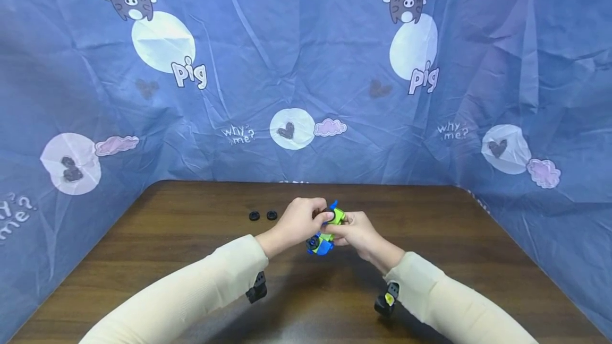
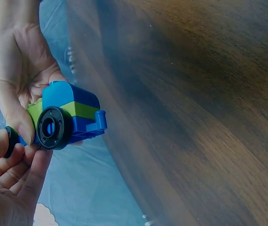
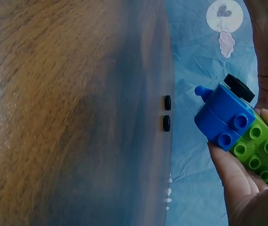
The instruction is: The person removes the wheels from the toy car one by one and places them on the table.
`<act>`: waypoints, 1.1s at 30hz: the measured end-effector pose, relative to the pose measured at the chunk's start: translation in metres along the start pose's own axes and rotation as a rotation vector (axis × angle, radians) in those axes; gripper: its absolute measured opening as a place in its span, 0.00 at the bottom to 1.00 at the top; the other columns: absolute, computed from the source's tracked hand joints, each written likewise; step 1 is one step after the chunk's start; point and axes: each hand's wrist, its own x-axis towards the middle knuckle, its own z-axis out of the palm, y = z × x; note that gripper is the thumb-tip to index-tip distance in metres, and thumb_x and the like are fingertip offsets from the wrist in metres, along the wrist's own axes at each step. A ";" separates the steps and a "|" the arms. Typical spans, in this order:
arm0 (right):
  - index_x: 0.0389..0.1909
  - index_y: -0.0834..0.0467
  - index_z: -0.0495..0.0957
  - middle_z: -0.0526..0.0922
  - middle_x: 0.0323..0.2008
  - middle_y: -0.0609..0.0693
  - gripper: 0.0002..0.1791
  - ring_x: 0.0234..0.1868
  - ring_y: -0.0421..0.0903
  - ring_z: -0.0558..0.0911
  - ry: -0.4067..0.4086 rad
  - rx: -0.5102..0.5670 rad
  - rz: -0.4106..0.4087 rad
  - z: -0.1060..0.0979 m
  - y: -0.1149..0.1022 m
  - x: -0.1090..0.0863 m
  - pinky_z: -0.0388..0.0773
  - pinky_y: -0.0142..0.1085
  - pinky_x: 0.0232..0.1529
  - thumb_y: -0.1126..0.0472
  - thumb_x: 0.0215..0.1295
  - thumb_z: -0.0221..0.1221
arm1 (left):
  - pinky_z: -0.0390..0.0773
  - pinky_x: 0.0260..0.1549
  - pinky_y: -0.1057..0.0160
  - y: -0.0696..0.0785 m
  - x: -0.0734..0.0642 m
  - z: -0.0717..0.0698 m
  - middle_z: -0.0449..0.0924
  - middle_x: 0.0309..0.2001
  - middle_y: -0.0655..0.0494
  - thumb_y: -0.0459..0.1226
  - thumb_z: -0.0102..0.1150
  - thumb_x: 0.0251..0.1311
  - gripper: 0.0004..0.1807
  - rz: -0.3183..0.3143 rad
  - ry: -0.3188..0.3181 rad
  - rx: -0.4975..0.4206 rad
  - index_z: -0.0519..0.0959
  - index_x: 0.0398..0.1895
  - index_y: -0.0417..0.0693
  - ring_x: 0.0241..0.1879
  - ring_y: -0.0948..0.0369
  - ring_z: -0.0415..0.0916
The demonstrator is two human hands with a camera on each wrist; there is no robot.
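A toy vehicle (image 1: pixel 323 247) of blue and lime-green building blocks is held up over the table between both hands. My right hand (image 1: pixel 357 233) grips its green middle part, the thumb lying along the side. My left hand (image 1: pixel 298 221) pinches a black wheel (image 2: pixel 11 141) between thumb and fingers, against the vehicle's side. Another black wheel (image 2: pixel 54 128) sits on the same side, near the end with a small blue hook (image 2: pixel 100 120). Round studs show on the blue block (image 3: pixel 218 117) and green block (image 3: pixel 255 147) in the right wrist view.
Two loose black wheels, a left one (image 1: pixel 254 216) and a right one (image 1: pixel 272 215), lie side by side on the brown wooden table (image 1: pixel 191 227), left of the hands. A blue printed cloth (image 1: pixel 296 68) hangs behind the table and along its sides.
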 end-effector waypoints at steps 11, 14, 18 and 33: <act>0.37 0.71 0.81 0.86 0.25 0.49 0.17 0.24 0.40 0.83 0.054 -0.013 0.038 -0.004 -0.002 -0.001 0.85 0.36 0.33 0.60 0.56 0.68 | 0.57 0.17 0.72 -0.003 0.002 -0.001 0.62 0.15 0.60 0.40 0.58 0.67 0.17 0.006 -0.030 0.001 0.68 0.20 0.47 0.17 0.66 0.56; 0.40 0.69 0.81 0.87 0.29 0.49 0.18 0.30 0.41 0.85 0.027 -0.011 0.032 -0.007 -0.001 0.002 0.85 0.39 0.38 0.60 0.56 0.68 | 0.60 0.18 0.72 -0.004 0.003 -0.004 0.66 0.17 0.61 0.40 0.57 0.67 0.14 -0.012 -0.061 -0.041 0.72 0.22 0.48 0.19 0.66 0.60; 0.42 0.69 0.81 0.87 0.30 0.49 0.19 0.32 0.42 0.85 -0.001 -0.021 0.037 -0.008 -0.004 0.004 0.85 0.41 0.41 0.59 0.56 0.68 | 0.64 0.20 0.72 -0.005 0.003 -0.008 0.71 0.19 0.61 0.41 0.56 0.68 0.13 -0.030 -0.087 -0.068 0.73 0.24 0.48 0.21 0.66 0.65; 0.40 0.69 0.79 0.85 0.28 0.48 0.18 0.29 0.42 0.84 -0.057 -0.062 0.070 -0.009 -0.005 0.004 0.85 0.38 0.37 0.60 0.54 0.69 | 0.84 0.31 0.60 -0.014 0.001 -0.012 0.83 0.27 0.50 0.38 0.50 0.71 0.13 -0.136 -0.139 -0.301 0.76 0.29 0.41 0.26 0.59 0.83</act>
